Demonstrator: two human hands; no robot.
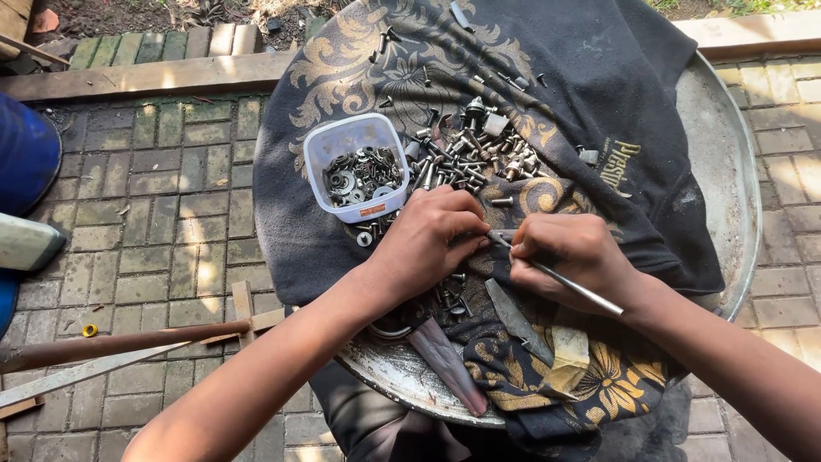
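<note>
My left hand point(425, 239) rests with fingers curled on a dark patterned cloth point(599, 103), pinching something small that I cannot make out, among scattered screws and bolts point(475, 154). My right hand point(575, 255) grips a thin metal rod point(560, 278), its tip meeting the left fingertips. A clear plastic tub point(357, 167) of washers and nuts stands just beyond my left hand. The cloth covers a round metal tray point(727, 171).
A knife blade point(517, 321) and a purplish sheath-like piece point(445, 359) lie on the tray's near side. A rusty pipe point(120, 342) and wooden strips cross the brick paving at the left. A blue barrel point(26, 154) stands at the far left.
</note>
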